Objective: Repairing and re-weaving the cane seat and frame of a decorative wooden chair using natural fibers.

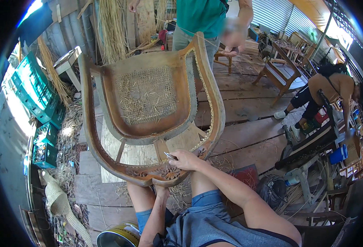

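In front of me lies a wooden chair frame (220, 111), its carved curved rail resting close to my knees. Cane webbing (146, 94) fills its inner panel, with loose straw scraps scattered on top. A light woven edging runs along the inside of the frame on the right. My right hand (184, 159) is closed around a small metal tool (170, 156) and rests at the carved rail; the tool's exact kind is not clear. Beneath the same rail is my left hand (161, 191), its fingers hidden by the wood.
A person in a green shirt (200, 18) stands behind the chair; another person (334, 86) bends over at the right. Green crates (37, 90) stand at left. A yellow-rimmed bucket (119, 235), a woven cane roll (58, 197) and a black coil (271, 189) lie around me.
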`<state>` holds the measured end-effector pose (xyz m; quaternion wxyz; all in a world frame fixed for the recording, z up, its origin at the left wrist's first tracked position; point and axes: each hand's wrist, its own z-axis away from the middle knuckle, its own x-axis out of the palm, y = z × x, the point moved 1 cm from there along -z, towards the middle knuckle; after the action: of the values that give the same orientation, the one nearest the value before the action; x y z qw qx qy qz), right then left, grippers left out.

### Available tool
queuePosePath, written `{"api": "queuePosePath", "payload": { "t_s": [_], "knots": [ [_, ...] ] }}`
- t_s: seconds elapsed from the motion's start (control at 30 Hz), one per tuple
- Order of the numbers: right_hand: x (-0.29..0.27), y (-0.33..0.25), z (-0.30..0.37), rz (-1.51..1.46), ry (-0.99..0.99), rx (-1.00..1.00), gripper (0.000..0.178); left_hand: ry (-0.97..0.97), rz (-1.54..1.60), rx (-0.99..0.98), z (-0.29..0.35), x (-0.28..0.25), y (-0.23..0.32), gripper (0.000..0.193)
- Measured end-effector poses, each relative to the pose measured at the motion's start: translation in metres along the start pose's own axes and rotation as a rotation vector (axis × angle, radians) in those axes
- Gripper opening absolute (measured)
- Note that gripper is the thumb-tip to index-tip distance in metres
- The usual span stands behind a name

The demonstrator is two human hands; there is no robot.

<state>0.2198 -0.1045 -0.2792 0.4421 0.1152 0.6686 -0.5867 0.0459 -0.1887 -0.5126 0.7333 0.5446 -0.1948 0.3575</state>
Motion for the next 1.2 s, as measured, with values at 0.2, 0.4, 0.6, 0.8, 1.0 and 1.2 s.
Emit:
{"api": "queuePosePath", "payload": {
  "t_s": [0.2, 0.4, 0.6, 0.8, 1.0, 1.2],
  "knots": [
    [-0.022, -0.002, 0.019, -0.191, 0.072, 0.054, 0.031, -0.015, 0.277, -0.368, -0.001, 0.016, 0.011, 0.034],
    [-0.02, 0.003, 0.044, -0.36, 0.093, 0.145, 0.031, -0.15, -0.343, 0.077, 0.022, 0.017, 0.016, 0.021],
    [-0.018, 0.004, 0.058, -0.36, 0.12, 0.126, 0.028, -0.237, 0.255, -0.298, -0.006, 0.04, 0.024, 0.064],
    [-0.015, 0.005, 0.072, -0.456, 0.148, 0.187, 0.028, -0.195, 0.197, -0.306, 0.001, 0.026, 0.03, 0.058],
    [-0.038, 0.029, 0.073, -0.646, 0.262, 0.215, 0.023, -0.153, 0.204, -0.243, 0.026, 0.078, 0.048, 0.068],
    [-0.04, 0.009, 0.078, -0.657, 0.267, 0.254, 0.023, -0.249, 0.232, -0.43, 0.002, 0.072, 0.044, 0.061]
  ]
}}
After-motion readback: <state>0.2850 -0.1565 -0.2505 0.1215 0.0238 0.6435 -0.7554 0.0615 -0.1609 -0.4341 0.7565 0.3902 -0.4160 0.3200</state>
